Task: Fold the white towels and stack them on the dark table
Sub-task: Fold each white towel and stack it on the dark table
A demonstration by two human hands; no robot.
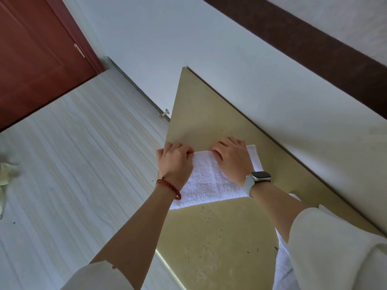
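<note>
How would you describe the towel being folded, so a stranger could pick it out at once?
Find the tan table set against the white wall. Near its far left edge lies a white towel, flat and partly folded, with the left hand and the right hand both gripping its far edge. Unlike the other white cloth half hidden under the right sleeve, it lies in plain view between the two hands.

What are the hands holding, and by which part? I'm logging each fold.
Both hands hold the white towel at its far edge: the left hand pinches the left corner, the right hand curls its fingers on the edge further right.
</note>
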